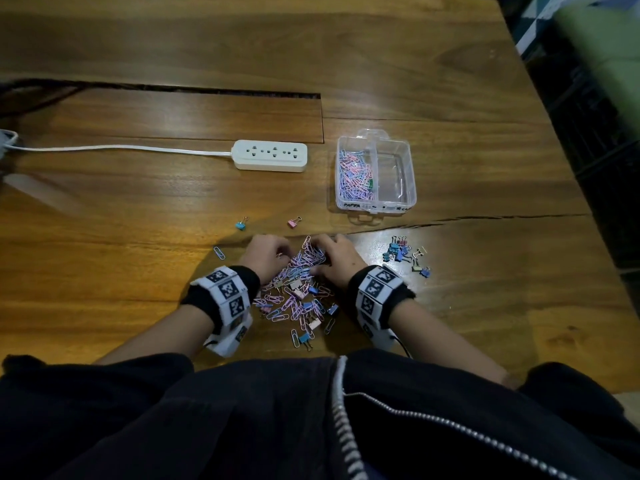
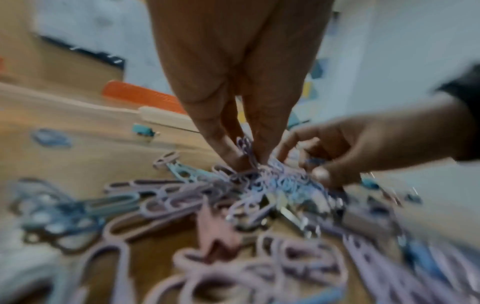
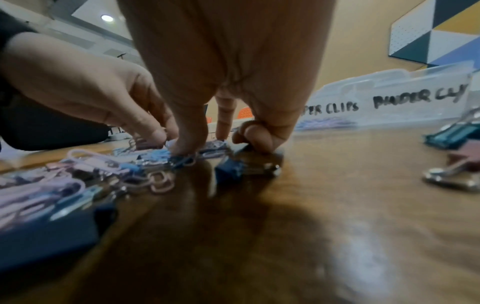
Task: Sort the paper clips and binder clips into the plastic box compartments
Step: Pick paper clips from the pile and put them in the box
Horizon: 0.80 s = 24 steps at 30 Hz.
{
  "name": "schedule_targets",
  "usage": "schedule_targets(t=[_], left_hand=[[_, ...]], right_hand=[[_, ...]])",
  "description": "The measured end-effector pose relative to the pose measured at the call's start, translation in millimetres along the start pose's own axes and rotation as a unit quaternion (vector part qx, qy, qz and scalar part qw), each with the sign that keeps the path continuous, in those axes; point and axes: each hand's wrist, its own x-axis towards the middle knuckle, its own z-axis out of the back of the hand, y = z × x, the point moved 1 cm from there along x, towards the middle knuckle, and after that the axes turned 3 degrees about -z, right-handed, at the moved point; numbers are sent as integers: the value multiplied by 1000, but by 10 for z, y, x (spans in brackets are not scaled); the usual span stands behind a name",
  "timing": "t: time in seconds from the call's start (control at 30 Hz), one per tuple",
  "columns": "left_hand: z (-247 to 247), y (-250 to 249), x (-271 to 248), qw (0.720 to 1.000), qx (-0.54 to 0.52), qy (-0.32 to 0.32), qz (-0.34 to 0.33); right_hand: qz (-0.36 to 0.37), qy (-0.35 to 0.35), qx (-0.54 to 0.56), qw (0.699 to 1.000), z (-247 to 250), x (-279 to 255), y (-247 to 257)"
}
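Observation:
A heap of pink, lilac and blue paper clips (image 1: pixel 298 289) mixed with small binder clips lies on the wooden table in front of me. My left hand (image 1: pixel 288 257) and right hand (image 1: pixel 317 259) meet at the heap's far end, fingers curled into a bunch of paper clips (image 1: pixel 311 254). In the left wrist view my left hand (image 2: pixel 245 158) pinches clips between its fingertips. The right hand (image 3: pixel 205 144) presses thumb and fingers into the same bunch. The clear plastic box (image 1: pixel 412 174) stands beyond; its left compartment holds paper clips, its right one looks bare.
A group of binder clips (image 1: pixel 405 254) lies right of the hands. Two stray binder clips, blue (image 1: pixel 241 224) and pink (image 1: pixel 293 222), and one paper clip (image 1: pixel 219 252) lie to the left. A white power strip (image 1: pixel 270 155) with its cord sits left of the box.

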Motion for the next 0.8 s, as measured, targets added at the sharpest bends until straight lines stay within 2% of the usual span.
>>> schedule_targets(t=[0.07,0.13,0.2,0.27,0.33,0.37,0.4,0.43,0.53,0.57,0.6,0.67,0.8], left_hand=[[54,45,28,990,-131,1,46],[114,60,56,957,-274,11,96],[149,54,84,887,-435,36,154],[151,53,117,811,-548,51,199],[128,39,132,766,-602,64,215],[116,16,134,756,-614,72,215],[102,-5,141,762,-607,77,215],[91,-37,144,787,-575,80,209],[21,-120,160,928,-336,64,145],[-13,-143,175,963,-242,49,112],[-48,-161,188,984,-154,41,83],[-126,-174,217,997,-41,48,42],[-193,-158,234,998,29,55,-8]], right_hand=[[5,4,8,1000,-16,12,25],[17,-5,-10,1000,-41,16,28],[30,-18,-30,999,-56,10,10],[42,-27,-51,997,-49,0,-24],[46,-36,-49,997,-34,-10,-67],[39,-41,-20,998,-26,-16,-96],[20,-47,39,998,-10,-34,-125],[-7,-44,119,992,6,-55,-156],[-65,-18,310,948,58,-110,-242],[-81,-6,362,929,75,-124,-267],[-95,9,415,905,95,-142,-283],[-107,43,501,857,127,-169,-294],[-110,65,595,794,178,-199,-283]])
